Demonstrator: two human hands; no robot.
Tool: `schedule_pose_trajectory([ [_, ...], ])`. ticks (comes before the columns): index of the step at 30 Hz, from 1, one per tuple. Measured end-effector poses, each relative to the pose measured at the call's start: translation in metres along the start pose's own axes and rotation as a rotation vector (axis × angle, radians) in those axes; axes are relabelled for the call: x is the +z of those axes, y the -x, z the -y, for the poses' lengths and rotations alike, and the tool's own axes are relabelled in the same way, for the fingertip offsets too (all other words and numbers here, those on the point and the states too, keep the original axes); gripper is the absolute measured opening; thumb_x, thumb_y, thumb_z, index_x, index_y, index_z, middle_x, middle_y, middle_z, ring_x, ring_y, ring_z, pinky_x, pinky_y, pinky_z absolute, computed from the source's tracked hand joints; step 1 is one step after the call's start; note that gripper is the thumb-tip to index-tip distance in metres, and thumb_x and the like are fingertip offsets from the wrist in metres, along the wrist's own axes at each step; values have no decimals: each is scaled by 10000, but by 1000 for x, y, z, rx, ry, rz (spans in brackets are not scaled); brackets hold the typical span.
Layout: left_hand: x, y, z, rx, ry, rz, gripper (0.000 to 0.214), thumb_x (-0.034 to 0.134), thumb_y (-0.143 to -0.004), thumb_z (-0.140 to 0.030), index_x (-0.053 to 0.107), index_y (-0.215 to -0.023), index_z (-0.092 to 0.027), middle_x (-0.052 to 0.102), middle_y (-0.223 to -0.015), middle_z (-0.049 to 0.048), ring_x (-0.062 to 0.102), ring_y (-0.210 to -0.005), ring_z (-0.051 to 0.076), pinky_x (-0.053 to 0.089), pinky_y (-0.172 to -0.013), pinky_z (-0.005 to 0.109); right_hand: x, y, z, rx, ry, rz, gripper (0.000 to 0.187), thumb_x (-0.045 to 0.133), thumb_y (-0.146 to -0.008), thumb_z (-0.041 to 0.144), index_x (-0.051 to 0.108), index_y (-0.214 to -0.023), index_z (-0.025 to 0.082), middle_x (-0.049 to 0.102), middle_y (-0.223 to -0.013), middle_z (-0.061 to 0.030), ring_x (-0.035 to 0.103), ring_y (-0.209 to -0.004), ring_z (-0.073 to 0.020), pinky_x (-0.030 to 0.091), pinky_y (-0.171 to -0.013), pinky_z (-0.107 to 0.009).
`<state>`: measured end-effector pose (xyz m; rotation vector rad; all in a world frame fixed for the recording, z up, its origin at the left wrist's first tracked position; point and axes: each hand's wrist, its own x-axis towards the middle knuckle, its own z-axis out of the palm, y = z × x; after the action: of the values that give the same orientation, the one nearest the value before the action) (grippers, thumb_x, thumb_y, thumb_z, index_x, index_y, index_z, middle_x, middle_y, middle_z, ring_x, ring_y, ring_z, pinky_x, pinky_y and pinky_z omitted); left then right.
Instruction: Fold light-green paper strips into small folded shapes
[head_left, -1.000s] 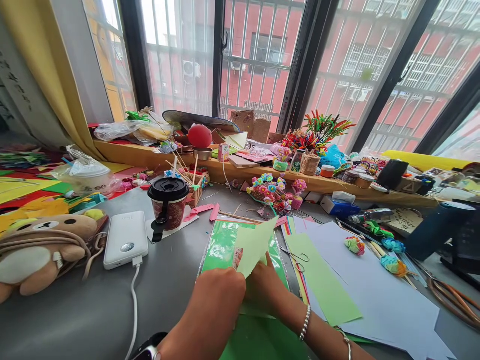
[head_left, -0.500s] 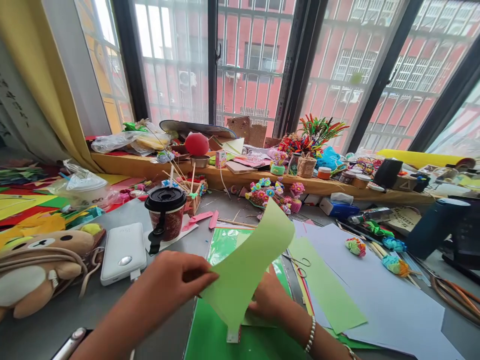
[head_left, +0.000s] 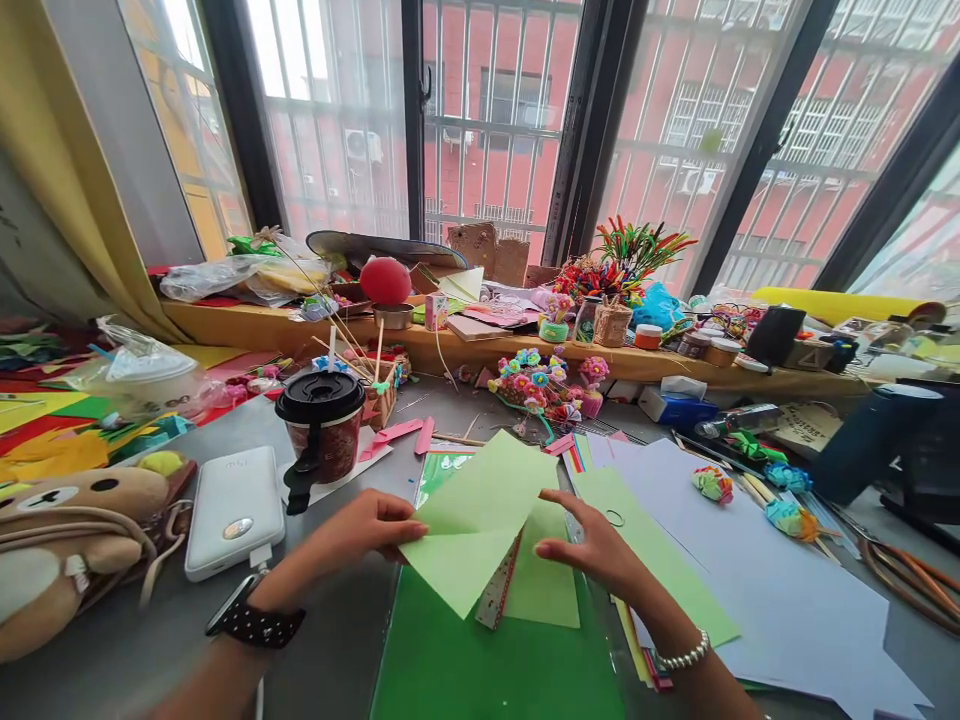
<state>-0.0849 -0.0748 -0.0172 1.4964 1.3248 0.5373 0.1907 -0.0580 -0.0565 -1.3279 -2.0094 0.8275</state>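
In the head view, pinching a light-green sheet point(head_left: 480, 485) with the left hand point(head_left: 382, 522), over ruler point(head_left: 496, 598) and green folder point(head_left: 480, 675); holding the right hand point(head_left: 596, 540) wide beside the sheet. Could slip or crease, apparently gripped one side only.

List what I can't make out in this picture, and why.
Head view:
- Ruler: far end hidden under the held sheet; marks too small to read.
- Scissors: all but one loop hidden behind the right hand.
- Left hand: some fingertips hidden beneath that sheet.
- Bear: cut off by the left edge.
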Motion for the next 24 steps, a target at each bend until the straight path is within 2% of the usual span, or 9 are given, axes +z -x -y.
schedule_pose_trajectory([
  [3, 1, -1, -2, 29, -4, 12, 343, 572, -571, -475, 572, -572, -131, 532, -544, -21, 514, -549, 118, 420, -561, 214, 6, -6, 9, 19, -373, -52, 410, 515, -668, 475, 573, -923, 158, 609, -914, -67, 543, -873, -215, 414, -777, -350],
  [5, 0, -1, -4, 49, -31, 7, 327, 557, -595, -457, 583, -593, -131, 534, -554, -20, 516, -562, 116, 425, -579, 215, 12, -12, 13, 86, -572, -121, 353, 524, -668, 457, 598, -791, 134, 622, -744, -41, 568, -735, -180, 440, -713, -324],
  [7, -2, -1, -8, 76, -65, -25, 320, 552, -610, -444, 602, -632, -129, 547, -572, -18, 521, -572, 116, 428, -586, 215, 16, -17, 16, 144, -733, -162, 321, 578, -633, 418, 604, -747, 120, 618, -682, -31, 570, -674, -157, 449, -689, -308],
  [11, 0, -3, -16, 137, 50, -234, 347, 561, -617, -441, 611, -788, -143, 613, -724, 5, 560, -670, 139, 447, -640, 229, 21, -25, 18, 220, -879, -329, 280, 649, -565, 367, 608, -670, 111, 615, -621, -24, 558, -579, -125, 462, -637, -288],
  [14, 8, -4, -14, 85, 206, -282, 379, 576, -605, -446, 604, -805, -125, 639, -795, 45, 582, -758, 183, 459, -714, 273, 26, -28, 19, 201, -877, -410, 289, 625, -588, 389, 601, -675, 115, 618, -626, -25, 561, -569, -125, 468, -640, -293],
  [16, 12, -2, -8, 23, 267, -339, 372, 608, -575, -431, 607, -765, -111, 649, -788, 64, 593, -753, 200, 472, -713, 287, 29, -26, 19, 156, -737, -342, 344, 572, -633, 425, 605, -753, 104, 636, -715, -65, 584, -645, -162, 467, -669, -317],
  [19, 10, 6, 7, -7, 329, -462, 353, 629, -561, -403, 605, -790, -136, 657, -817, 48, 603, -744, 199, 489, -697, 287, 33, -12, 17, 77, -255, -132, 464, 557, -622, 467, 594, -886, 87, 618, -910, -134, 567, -845, -242, 432, -772, -373],
  [22, 4, 20, 22, -9, 317, -538, 306, 628, -556, -409, 618, -740, -166, 670, -743, 12, 612, -725, 196, 503, -673, 271, 39, 8, 14, -135, 233, 31, 840, 659, -472, 484, 415, -1164, 74, 423, -1208, -173, 372, -1109, -304, 290, -930, -431],
  [24, 0, 29, 31, 12, 247, -661, 310, 635, -527, -429, 630, -698, -169, 673, -697, 6, 618, -678, 201, 515, -619, 262, 44, 20, 12, -218, 425, 89, 860, 635, -508, 502, 364, -1206, 81, 361, -1254, -175, 311, -1151, -312, 228, -956, -466],
])
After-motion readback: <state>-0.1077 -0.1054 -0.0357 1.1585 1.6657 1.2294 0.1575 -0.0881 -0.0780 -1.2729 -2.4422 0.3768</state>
